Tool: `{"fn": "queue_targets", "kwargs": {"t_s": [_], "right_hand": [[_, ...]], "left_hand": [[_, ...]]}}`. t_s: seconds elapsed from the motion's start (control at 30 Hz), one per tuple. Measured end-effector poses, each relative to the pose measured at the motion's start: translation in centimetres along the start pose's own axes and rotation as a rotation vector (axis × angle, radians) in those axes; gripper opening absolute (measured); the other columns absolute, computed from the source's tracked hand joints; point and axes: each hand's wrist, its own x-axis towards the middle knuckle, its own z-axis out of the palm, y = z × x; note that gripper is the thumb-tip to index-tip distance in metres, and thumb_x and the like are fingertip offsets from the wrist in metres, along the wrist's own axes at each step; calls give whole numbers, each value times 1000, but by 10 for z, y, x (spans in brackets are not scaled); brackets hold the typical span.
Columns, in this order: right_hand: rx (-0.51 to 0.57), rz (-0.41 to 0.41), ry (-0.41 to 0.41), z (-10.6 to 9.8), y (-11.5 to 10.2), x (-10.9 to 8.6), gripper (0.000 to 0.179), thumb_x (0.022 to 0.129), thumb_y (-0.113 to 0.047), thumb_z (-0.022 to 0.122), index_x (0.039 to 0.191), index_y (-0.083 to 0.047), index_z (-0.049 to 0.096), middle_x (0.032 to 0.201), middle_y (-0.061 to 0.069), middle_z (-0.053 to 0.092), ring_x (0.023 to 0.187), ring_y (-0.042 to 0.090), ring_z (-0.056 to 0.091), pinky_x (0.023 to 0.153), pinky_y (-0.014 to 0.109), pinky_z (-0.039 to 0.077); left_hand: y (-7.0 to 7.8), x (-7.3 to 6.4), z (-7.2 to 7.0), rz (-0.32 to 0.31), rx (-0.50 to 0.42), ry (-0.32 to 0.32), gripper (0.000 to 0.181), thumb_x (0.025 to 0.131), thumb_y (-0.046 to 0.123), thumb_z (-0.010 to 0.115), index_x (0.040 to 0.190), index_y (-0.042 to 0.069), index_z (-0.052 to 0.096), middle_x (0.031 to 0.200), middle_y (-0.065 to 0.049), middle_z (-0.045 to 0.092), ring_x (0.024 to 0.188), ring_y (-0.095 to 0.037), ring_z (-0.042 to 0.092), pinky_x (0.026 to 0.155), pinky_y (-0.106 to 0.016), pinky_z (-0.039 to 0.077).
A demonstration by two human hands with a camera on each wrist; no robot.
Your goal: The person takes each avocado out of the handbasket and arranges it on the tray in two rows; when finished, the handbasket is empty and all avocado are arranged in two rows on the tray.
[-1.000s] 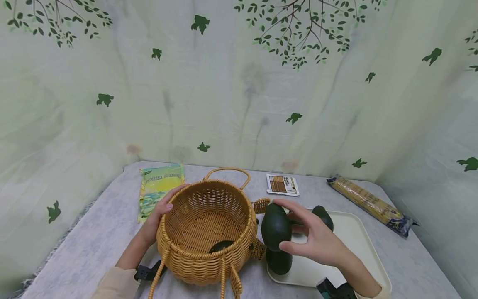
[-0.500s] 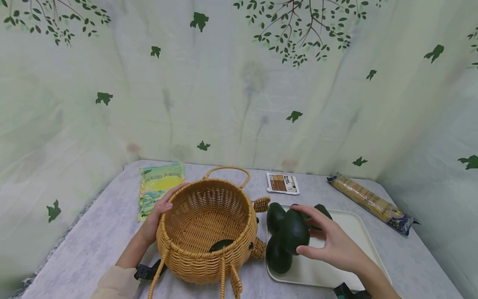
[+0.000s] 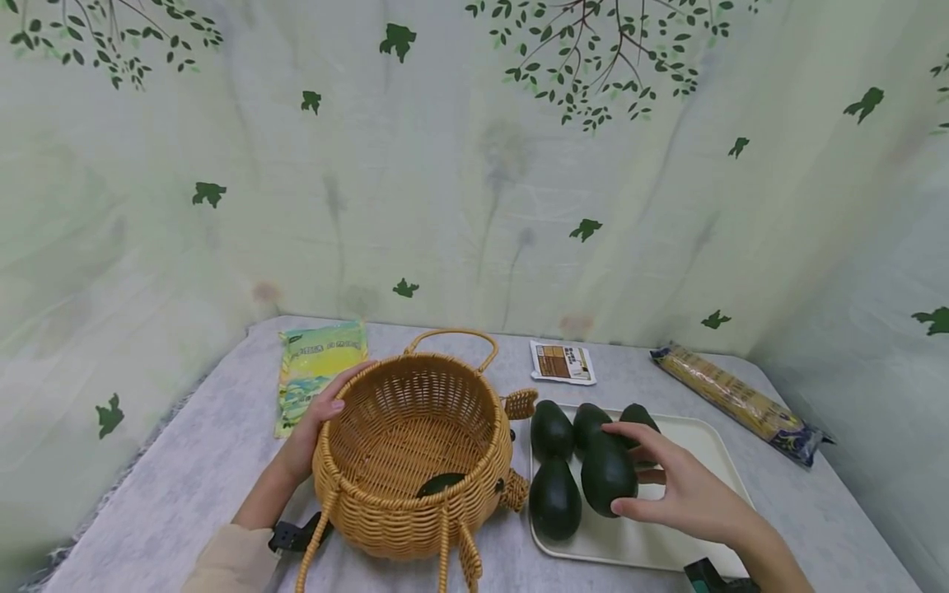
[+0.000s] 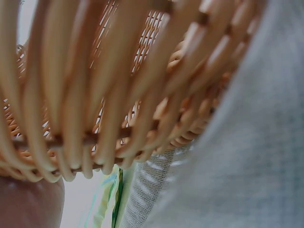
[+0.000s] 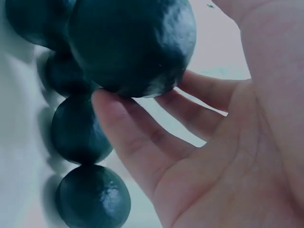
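My left hand (image 3: 315,430) holds the left rim of a round wicker basket (image 3: 404,527), thumb over the edge. Inside it a dark green avocado (image 3: 439,483) shows, partly hidden by the near rim. To the right, my right hand (image 3: 685,490) grips another avocado (image 3: 608,478) between thumb and fingers, over a cream tray (image 3: 652,548). Around it on the tray are several more avocados, among them one at the near left (image 3: 555,501) and one at the back left (image 3: 551,430). In the right wrist view, the gripped avocado (image 5: 135,45) looms beside a row of others.
A green and yellow packet (image 3: 315,362) lies behind my left hand. Behind the tray is a small brown and white packet (image 3: 563,363). A long noodle packet (image 3: 741,403) lies at the right. The basket's loop handle (image 3: 452,333) stands up at its back; woven ears (image 3: 519,403) stick out towards the tray.
My right hand has moved right with its avocado, from beside the basket to further over the tray, bringing the avocados at the left into view. The left hand and basket stay put.
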Motion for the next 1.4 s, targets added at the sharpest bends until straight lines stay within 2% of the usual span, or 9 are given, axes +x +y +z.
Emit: {"fn": "queue_targets", "kwargs": {"t_s": [0.17,0.4,0.57,0.7,0.83,1.07,1.23,1.4], "right_hand": [[15,49,-77,-1,2,1,79,86,-34,84,152,-14,45,146,21,49,110,20,66,84,27,57],[29,71,-103,-2,8,2,80,84,-33,85,151,-14,45,149,24,45,117,35,63,86,32,59],[47,32,-143,0,16,1,81,84,-31,85,152,-14,44,155,23,38,121,39,60,89,34,58],[24,14,-157,2,17,1,80,83,-33,86,150,-11,46,152,20,36,122,42,59,89,35,58],[0,37,-178,3,16,3,80,82,-34,87,148,-10,47,149,19,39,121,40,59,88,36,59],[0,74,-205,4,17,5,80,82,-33,87,147,-10,48,150,21,40,121,39,61,86,36,60],[-19,65,-205,3,17,4,80,83,-36,87,147,-8,48,150,21,41,124,42,58,88,39,59],[-114,30,-177,1,18,2,82,82,-47,85,147,-9,51,148,15,48,127,40,58,92,41,58]], "left_hand": [[0,0,0,-10,16,17,60,104,25,26,163,14,27,155,0,40,140,-22,47,103,-42,49],[1,0,0,-10,17,14,60,104,24,26,164,14,26,156,-1,40,140,-22,47,103,-42,49],[1,0,2,-2,11,7,60,104,24,25,163,14,26,156,-1,40,140,-21,47,103,-41,49],[2,0,2,11,7,-3,60,104,22,25,164,12,25,156,-1,40,141,-21,46,104,-41,49],[2,0,2,19,8,0,60,104,21,25,164,11,25,156,-1,40,140,-21,47,104,-40,49],[2,1,1,0,9,6,60,104,22,25,164,15,27,155,1,40,140,-20,47,104,-40,48],[2,0,1,-4,8,9,60,104,23,25,163,15,27,155,1,41,140,-20,47,103,-40,49],[2,0,1,-3,8,10,60,104,24,25,163,15,27,155,0,41,140,-20,47,104,-39,48]]}}
